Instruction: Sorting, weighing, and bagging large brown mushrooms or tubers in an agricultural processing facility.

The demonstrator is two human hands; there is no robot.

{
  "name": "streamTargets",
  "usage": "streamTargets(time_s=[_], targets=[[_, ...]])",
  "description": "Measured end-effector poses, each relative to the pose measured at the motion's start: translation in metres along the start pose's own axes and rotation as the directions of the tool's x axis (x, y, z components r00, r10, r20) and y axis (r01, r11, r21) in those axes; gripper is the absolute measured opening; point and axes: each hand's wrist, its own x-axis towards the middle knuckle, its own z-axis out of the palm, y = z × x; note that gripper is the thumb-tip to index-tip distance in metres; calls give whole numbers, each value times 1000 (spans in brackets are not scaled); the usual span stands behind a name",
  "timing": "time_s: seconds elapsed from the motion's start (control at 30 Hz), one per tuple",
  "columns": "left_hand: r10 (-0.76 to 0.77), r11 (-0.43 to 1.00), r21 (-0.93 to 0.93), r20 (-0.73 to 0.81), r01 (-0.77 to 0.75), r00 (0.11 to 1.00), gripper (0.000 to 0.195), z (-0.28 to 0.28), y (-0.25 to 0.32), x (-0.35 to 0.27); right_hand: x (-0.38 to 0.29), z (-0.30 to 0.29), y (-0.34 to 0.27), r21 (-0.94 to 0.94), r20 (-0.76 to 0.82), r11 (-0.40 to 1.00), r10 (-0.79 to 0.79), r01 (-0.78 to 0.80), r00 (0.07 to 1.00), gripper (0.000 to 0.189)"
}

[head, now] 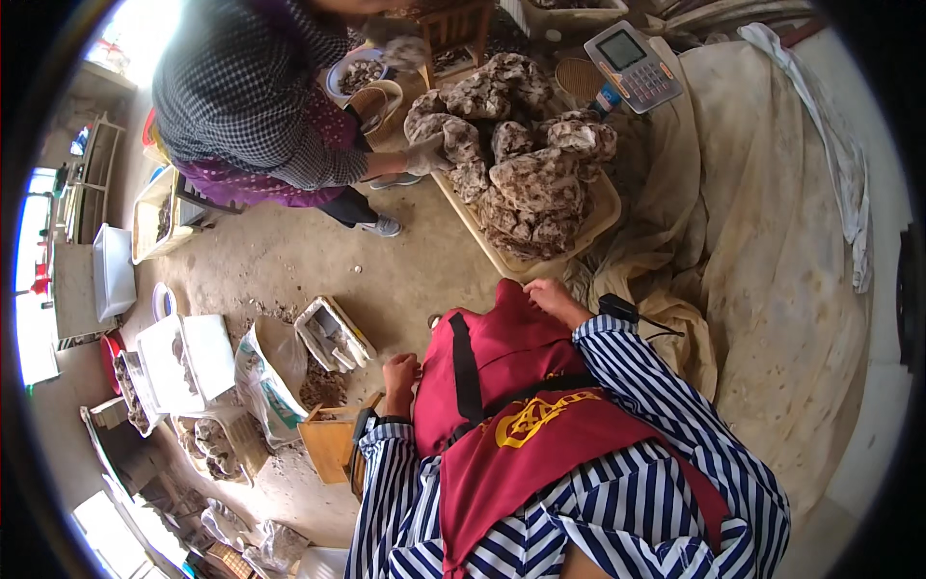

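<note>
My right hand [553, 298] pinches the upper edge of a dark red apron [499, 354] that covers my lap. At the apron's left side is my left hand [401, 373], its fingers curled; whether it holds any cloth I cannot tell. Beyond my knees stands a cream plastic crate [604, 217] heaped with large, lumpy brown and whitish clumps [539, 181]. A co-worker's gloved hand [428, 155] touches the clumps at the crate's left side. Past the crate, a scale's display unit with keypad [633, 66] stands on a post.
A co-worker [253, 108] in a checked top leans in at upper left. To my left are a small wooden stool [329, 441], a white foam box [334, 334], a sack [271, 376] and white tubs [192, 362]. Large beige sheeting [781, 217] covers the right side.
</note>
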Motion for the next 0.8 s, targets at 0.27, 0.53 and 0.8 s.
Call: streamTargets(time_s=[0.27,0.53,0.8], targets=[[-2,1000,-6,-25,2,1000,18,6,7,-12,2,0,-1,64,26,996,59,-60,998,24],[-23,996,-82,-3,23,1000,18,8,0,-7,16,-4,14,26,30,999,-30,29,999,24],[-17,997,-80,18,18,1000,18,18,15,-19,21,-4,29,-121,-59,992,-54,47,997,23]])
